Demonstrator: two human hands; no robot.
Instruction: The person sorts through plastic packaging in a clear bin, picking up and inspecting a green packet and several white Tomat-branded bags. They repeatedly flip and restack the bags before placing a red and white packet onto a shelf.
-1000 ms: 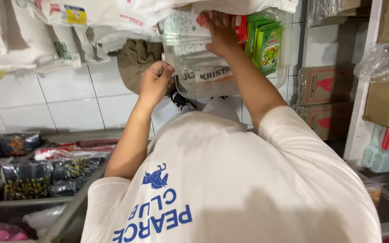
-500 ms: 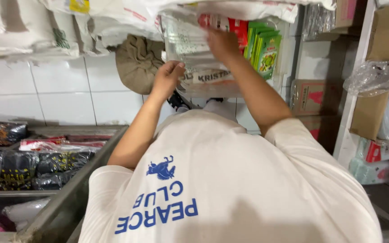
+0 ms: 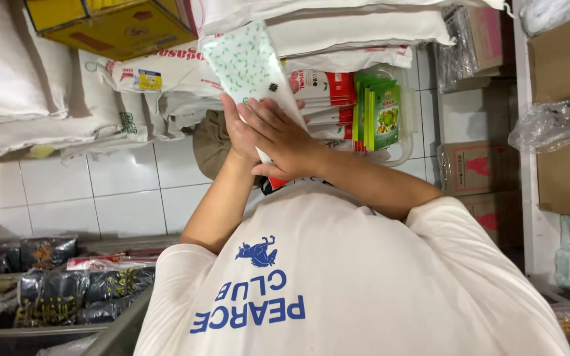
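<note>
Head view: both hands hold a flat white packet with green specks (image 3: 252, 69) up by the stacked sacks (image 3: 364, 29). Left hand (image 3: 240, 135) grips behind, right hand (image 3: 285, 142) clamps the front (packet already lifted, not set anywhere).

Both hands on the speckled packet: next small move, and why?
Probably draw the white green-speckled packet toward the chest: left hand and right hand both clasp its lower end, while its upper end lies against the stacked white sacks.
</note>
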